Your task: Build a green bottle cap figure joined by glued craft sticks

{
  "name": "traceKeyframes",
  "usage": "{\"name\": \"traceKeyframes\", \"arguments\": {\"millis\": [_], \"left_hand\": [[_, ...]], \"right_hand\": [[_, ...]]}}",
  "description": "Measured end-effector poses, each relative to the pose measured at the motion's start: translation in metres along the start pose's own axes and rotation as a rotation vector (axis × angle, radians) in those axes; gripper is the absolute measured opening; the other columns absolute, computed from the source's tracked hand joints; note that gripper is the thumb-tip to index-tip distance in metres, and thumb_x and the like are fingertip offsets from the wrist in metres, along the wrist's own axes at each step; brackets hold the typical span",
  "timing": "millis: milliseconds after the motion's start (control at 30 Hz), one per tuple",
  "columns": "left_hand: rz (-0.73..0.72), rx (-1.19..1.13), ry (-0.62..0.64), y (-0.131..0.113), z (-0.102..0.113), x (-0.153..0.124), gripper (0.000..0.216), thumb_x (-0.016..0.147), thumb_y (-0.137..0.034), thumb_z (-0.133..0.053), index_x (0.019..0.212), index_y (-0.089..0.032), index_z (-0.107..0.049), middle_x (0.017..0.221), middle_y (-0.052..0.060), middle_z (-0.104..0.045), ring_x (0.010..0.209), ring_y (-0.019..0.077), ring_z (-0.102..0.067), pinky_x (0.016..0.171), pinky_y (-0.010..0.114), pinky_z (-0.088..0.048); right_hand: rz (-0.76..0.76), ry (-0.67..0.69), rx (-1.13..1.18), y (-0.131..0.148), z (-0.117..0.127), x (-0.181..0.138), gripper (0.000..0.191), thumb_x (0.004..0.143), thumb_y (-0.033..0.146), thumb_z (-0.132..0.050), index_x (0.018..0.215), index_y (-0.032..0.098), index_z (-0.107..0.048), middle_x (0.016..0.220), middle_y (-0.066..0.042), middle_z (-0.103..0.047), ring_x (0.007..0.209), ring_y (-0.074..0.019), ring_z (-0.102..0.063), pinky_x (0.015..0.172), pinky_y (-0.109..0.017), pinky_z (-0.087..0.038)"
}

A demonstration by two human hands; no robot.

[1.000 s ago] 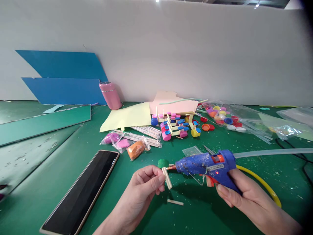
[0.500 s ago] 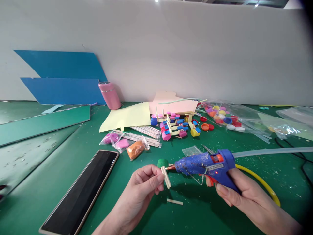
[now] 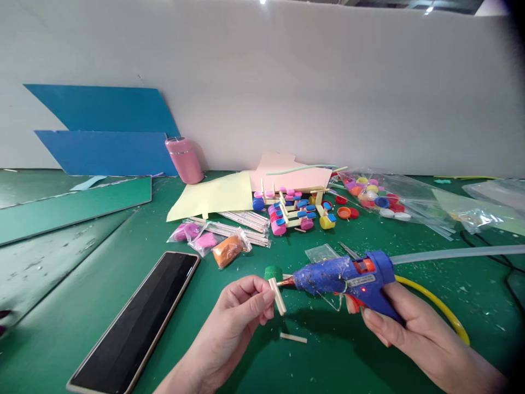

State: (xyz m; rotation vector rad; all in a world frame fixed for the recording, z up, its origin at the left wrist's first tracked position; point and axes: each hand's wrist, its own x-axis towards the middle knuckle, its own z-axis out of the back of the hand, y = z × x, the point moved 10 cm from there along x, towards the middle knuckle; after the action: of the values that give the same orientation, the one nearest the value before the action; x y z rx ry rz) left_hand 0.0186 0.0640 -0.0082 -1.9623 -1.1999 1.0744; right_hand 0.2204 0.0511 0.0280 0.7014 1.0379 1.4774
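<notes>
My left hand [image 3: 240, 312] pinches a short wooden stick [image 3: 278, 296], tilted, just in front of a green bottle cap [image 3: 273, 272] standing on the green mat. In my right hand [image 3: 410, 323] is a blue hot glue gun [image 3: 346, 276], gripped by the handle, its red light on. The gun's metal nozzle touches the upper end of the stick. A clear glue stick [image 3: 455, 254] juts from the gun's back to the right. Another short stick piece [image 3: 293, 338] lies on the mat below the hands.
A phone [image 3: 139, 320] lies screen up at the lower left. Behind the hands are bags of coloured clay [image 3: 213, 243], a bundle of sticks [image 3: 241, 224], little stick-and-cap models [image 3: 293, 210], a bag of bottle caps [image 3: 381, 200], a pink tumbler [image 3: 184, 160], paper sheets and a yellow cable [image 3: 438, 306].
The stick in my left hand has risen a little and tilted slightly against the nozzle. The glue gun has barely moved.
</notes>
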Motion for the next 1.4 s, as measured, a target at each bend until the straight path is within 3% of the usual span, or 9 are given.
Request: {"name": "traceKeyframes", "arguments": {"millis": [467,1400], "left_hand": [[0.002,-0.017,0.013,0.0012,0.0013,0.0024,0.014,0.071,-0.022,-0.069,0.064,-0.013,-0.061,0.057,-0.002,-0.054,0.054,0.0065,-0.042,0.054,0.018,-0.033],[-0.008,-0.064,0.019,-0.0030,-0.0015,0.0000,0.017,0.069,-0.024,-0.070,0.061,-0.014,-0.060,0.054,-0.001,-0.055,0.052,0.0066,-0.042,0.053,0.018,-0.033]], "right_hand": [[-0.015,0.073,0.027,-0.0030,-0.0052,0.0000,0.027,0.084,0.049,-0.046,0.094,0.025,-0.055,0.073,-0.001,-0.054,0.058,-0.0129,-0.043,0.051,-0.023,-0.039],[0.017,0.044,-0.011,0.0000,-0.0017,-0.0011,0.026,0.083,0.046,-0.047,0.093,0.025,-0.058,0.073,-0.002,-0.057,0.056,-0.0128,-0.045,0.048,-0.022,-0.042]]}}
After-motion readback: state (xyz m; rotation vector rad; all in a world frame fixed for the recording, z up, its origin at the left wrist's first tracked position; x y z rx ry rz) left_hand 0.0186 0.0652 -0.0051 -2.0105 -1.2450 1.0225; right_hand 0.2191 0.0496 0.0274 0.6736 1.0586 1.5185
